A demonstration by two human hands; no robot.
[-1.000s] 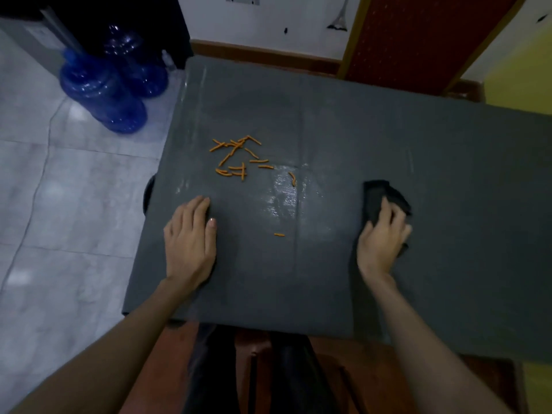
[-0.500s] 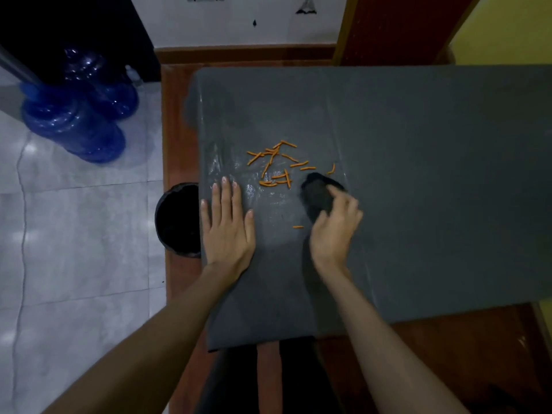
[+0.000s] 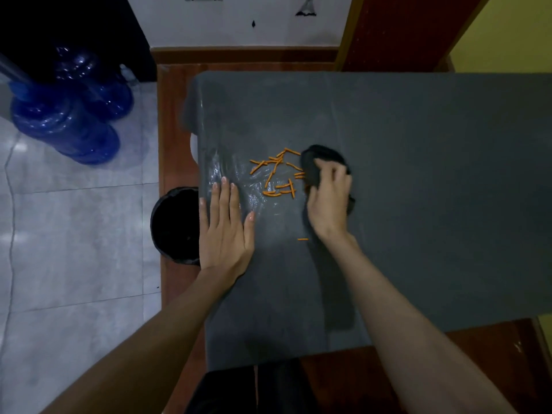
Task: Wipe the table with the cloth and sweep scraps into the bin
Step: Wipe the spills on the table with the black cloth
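Right hand (image 3: pixel 328 201), clenched on dark cloth (image 3: pixel 316 162), had slid left across surface (image 3: pixel 418 174) from well right of scraps to touching right edge of orange scraps (image 3: pixel 277 174). Left hand (image 3: pixel 225 228) lay flat, released, grasping nothing, by left edge just beside bin (image 3: pixel 174 225). One stray scrap (image 3: pixel 302 239) sat behind cloth, near wrist. Judgement: sweep toward bin under way; stray needs second pass.

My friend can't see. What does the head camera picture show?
The right hand presses a black cloth against orange scraps on a grey table. The left hand lies flat near the table's edge, above a black bin on the floor.
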